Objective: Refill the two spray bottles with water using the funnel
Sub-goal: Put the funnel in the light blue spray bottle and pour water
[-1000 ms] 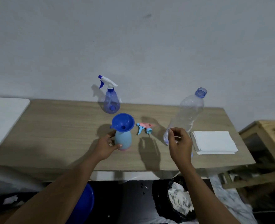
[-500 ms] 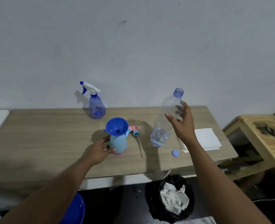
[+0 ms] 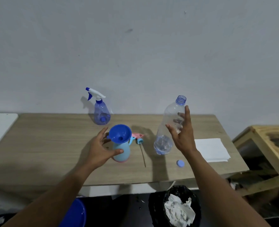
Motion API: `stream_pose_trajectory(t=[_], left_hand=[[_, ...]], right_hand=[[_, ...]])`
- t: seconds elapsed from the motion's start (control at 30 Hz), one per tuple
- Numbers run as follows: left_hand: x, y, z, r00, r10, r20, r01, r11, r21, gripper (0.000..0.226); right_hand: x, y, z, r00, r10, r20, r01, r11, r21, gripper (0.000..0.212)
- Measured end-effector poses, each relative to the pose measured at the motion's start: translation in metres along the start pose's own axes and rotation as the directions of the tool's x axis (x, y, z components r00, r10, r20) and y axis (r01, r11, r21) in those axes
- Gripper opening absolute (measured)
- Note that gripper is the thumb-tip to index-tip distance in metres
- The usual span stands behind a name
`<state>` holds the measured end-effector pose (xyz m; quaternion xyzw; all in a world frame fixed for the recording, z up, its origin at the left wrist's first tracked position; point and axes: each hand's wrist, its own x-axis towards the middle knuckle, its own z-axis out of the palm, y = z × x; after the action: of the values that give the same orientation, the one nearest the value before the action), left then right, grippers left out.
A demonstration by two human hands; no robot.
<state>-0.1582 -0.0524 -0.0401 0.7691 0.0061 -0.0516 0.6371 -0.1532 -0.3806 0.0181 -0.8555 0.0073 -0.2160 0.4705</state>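
My right hand (image 3: 183, 136) grips the clear water bottle (image 3: 163, 143) around its upper body, thumb on the near side, fingers showing through the plastic behind. 1 second ago this hand pinched the bottle low, near its base; it has since moved up toward the shoulder. The bottle leans with its open neck up and to the right. Its base is low over the worktop (image 3: 53, 145), though I cannot tell whether it touches. I judge this a regrip for tipping, with pouring not yet begun. Only a small pool of water shows in the base, likely too little for 2 bottles.

My left hand (image 3: 99, 149) has loosened. Its thumb tip rests on the front of the light-blue spray bottle (image 3: 122, 154), and the index finger stands straight beside the funnel (image 3: 119, 134), where earlier the hand wrapped the bottle snugly. I cannot tell whether the hidden fingers close on the back.

The funnel sits upright in that bottle's neck. Just behind it lies the pink-and-blue spray head (image 3: 138, 138), its dip tube pointing toward me. The blue cap (image 3: 180, 163) lies near the front edge.

The 2nd spray bottle (image 3: 101, 115) stands at the back by the wall with its trigger head on, so it is not yet opened. White napkins (image 3: 209, 149) lie to the right.

I can read no label or writing on anything.
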Motion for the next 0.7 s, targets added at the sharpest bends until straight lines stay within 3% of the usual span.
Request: stream_pose_trajectory(t=[0.1,0.4,0.53,0.7], left_hand=[[0.005,0.007,0.009,0.999,0.054,0.010,-0.054,0.998,0.040,0.113],[0.011,0.013,0.014,0.998,0.059,-0.037,-0.058,0.998,0.036,0.103],[0.011,0.019,0.011,0.998,0.054,-0.032,-0.053,0.998,0.021,0.094],[0.007,0.023,0.008,0.997,0.074,-0.026,-0.074,0.997,0.014,0.086]], right_hand=[[0.002,0.002,0.002,1.000,0.002,-0.002,-0.002,1.000,0.000,0.116],[0.006,-0.011,0.000,0.993,-0.111,-0.024,0.111,0.993,-0.034,0.115],[0.017,-0.046,-0.009,0.963,-0.188,0.192,0.206,0.975,-0.082,0.115],[0.027,-0.090,-0.016,0.839,-0.198,0.507,0.310,0.940,-0.146,0.108]])
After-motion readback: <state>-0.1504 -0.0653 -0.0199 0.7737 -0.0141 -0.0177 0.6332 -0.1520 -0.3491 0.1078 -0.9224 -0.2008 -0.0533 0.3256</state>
